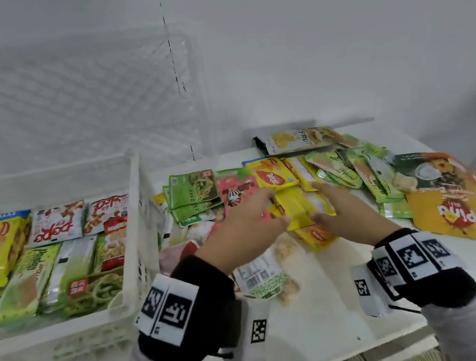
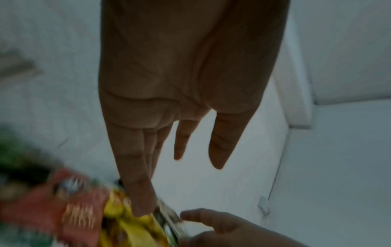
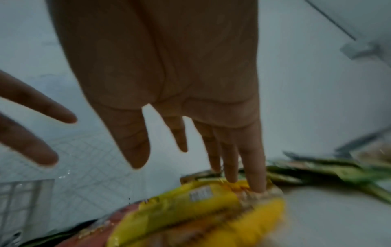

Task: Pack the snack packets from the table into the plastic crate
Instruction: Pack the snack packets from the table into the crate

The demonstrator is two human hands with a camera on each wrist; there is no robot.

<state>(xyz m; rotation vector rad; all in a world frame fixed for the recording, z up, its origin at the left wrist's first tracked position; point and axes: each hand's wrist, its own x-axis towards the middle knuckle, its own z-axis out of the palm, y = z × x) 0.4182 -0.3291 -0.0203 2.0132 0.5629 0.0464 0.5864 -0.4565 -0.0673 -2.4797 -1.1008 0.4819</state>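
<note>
Being gathered between the left hand and right hand, fingers straight and apart, are yellow packets; edges are best being squared before lifting toward the crate.

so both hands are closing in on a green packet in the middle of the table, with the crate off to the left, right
Not quite: the packet is yellow, not green. The head view shows the left hand and right hand on either side of a yellow packet mid-table, fingers straight, and the right wrist view shows fingertips touching it. The crate is indeed to the left.
</note>
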